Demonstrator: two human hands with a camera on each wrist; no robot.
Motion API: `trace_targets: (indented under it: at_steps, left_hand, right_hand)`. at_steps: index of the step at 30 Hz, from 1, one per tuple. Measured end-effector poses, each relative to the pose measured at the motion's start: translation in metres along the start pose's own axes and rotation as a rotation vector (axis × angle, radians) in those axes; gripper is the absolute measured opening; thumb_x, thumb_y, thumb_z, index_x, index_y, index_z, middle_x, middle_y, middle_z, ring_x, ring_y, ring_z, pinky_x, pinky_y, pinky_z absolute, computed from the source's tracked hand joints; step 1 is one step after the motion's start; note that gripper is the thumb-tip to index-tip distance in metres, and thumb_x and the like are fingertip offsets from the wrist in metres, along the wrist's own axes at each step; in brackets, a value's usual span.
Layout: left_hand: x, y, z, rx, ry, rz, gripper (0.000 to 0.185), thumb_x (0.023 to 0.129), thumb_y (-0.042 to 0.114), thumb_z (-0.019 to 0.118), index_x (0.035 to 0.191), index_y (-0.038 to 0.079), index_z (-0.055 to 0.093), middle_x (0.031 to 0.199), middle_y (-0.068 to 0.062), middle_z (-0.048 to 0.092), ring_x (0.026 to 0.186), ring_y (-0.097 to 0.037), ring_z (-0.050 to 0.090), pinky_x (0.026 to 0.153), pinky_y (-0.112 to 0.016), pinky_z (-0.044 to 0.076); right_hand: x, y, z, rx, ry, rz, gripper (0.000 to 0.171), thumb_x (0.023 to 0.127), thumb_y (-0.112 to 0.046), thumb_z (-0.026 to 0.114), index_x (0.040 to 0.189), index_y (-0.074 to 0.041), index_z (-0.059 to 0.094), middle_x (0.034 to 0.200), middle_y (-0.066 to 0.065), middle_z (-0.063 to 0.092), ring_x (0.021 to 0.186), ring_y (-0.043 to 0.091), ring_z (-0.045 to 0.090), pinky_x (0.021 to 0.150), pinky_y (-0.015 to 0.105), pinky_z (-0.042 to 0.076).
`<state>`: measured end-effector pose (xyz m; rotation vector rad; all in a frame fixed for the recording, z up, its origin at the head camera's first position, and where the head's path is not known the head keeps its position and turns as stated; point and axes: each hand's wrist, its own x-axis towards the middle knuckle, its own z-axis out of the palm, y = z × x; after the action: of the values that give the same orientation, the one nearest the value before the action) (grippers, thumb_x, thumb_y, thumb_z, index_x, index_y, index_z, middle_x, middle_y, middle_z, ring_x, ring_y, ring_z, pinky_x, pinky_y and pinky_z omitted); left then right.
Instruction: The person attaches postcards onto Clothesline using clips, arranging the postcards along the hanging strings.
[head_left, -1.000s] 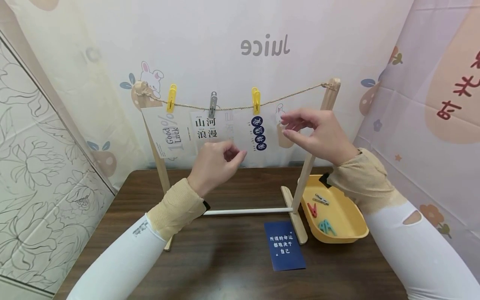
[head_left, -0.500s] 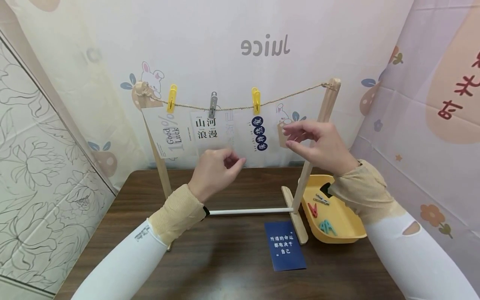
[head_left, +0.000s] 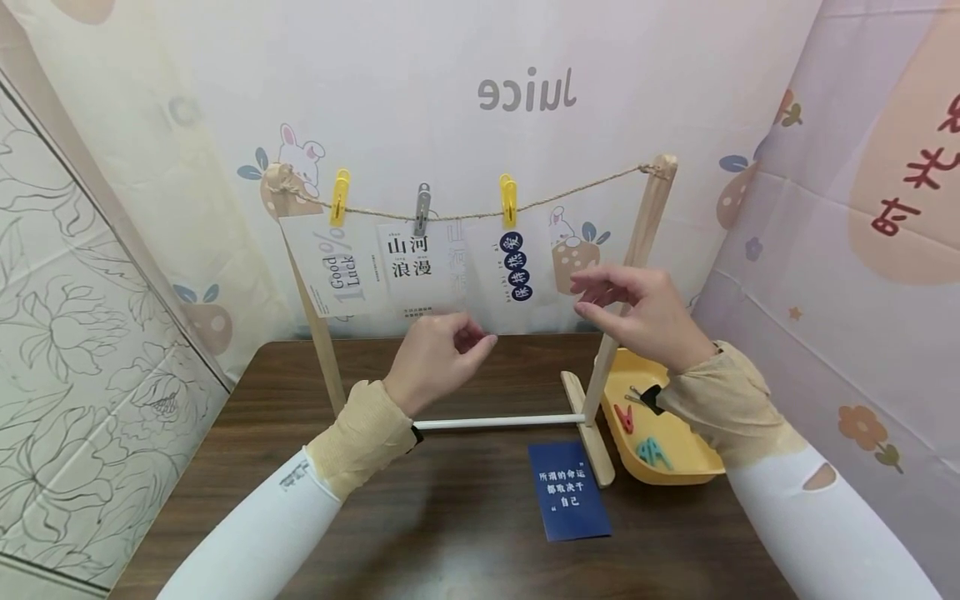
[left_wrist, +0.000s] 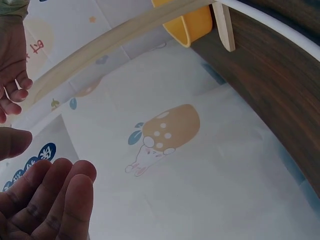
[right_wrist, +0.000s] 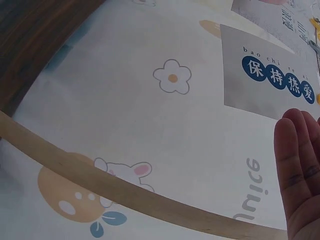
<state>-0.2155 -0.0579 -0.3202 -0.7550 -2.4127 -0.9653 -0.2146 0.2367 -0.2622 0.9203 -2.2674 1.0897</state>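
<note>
Head view: blue card (head_left: 573, 502) flat on desk (head_left: 450, 533), near rack foot. Left hand (head_left: 438, 358) loosely curled, holding nothing, below hanging cards. Right hand (head_left: 645, 312) relaxed, fingers part-bent, empty, just in front of the rack's right post (head_left: 630, 275). White card with blue roundels (head_left: 513, 267) hangs from yellow peg (head_left: 509, 200) on twine. Both hands have dropped lower since the earlier frame.
</note>
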Motion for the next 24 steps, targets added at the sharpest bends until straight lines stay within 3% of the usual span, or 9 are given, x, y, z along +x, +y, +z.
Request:
trace_targets:
  at_steps: [17, 24]
  left_hand:
    - [-0.012, -0.002, 0.016, -0.019, -0.075, -0.071, 0.02, 0.098, 0.027, 0.08, 0.097, 0.008, 0.078, 0.083, -0.002, 0.077, 0.072, -0.012, 0.066, 0.071, -0.03, 0.057]
    - [-0.014, -0.004, 0.023, -0.022, -0.091, -0.082, 0.02, 0.098, 0.028, 0.079, 0.098, 0.008, 0.078, 0.084, -0.002, 0.078, 0.076, -0.021, 0.073, 0.073, -0.031, 0.058]
  right_hand:
    - [-0.025, 0.015, 0.005, 0.017, -0.007, 0.039, 0.031, 0.09, 0.011, 0.08, 0.119, 0.003, 0.077, 0.103, 0.017, 0.082, 0.086, -0.004, 0.07, 0.079, 0.011, 0.058]
    - [-0.036, 0.02, 0.005, 0.01, 0.0, 0.064, 0.033, 0.091, 0.011, 0.079, 0.122, 0.001, 0.077, 0.102, 0.016, 0.082, 0.087, -0.004, 0.071, 0.077, 0.013, 0.058]
